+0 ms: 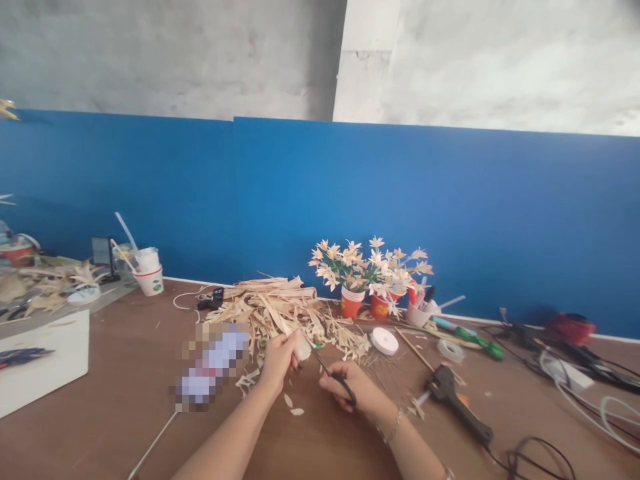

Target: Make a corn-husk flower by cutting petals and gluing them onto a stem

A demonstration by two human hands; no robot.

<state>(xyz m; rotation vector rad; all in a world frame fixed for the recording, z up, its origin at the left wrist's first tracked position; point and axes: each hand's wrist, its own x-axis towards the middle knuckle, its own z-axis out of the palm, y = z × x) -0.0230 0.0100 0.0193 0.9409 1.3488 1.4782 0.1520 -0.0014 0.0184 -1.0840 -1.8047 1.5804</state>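
My left hand [278, 359] is closed on a pale, dry husk piece [303, 349], pinched between thumb and fingers above the table. In my right hand [357, 390] is a pair of scissors [322, 362] with dark handles, my fingers in the loops. The blades point up and left, beside the husk piece; whether they touch it I cannot tell. Below my hands lie small petal-shaped cuttings [297, 411]. Just beyond spreads a heap of dry husk strips [270, 300].
Flower bunches [350, 263] stand in red paper cups [353, 303] against the blue partition [425, 187]. To the right are a white ribbon roll [385, 341], clear tape [451, 350], a black glue gun [457, 403] and cables. A blurred-out device lies left, near a white board [60, 360].
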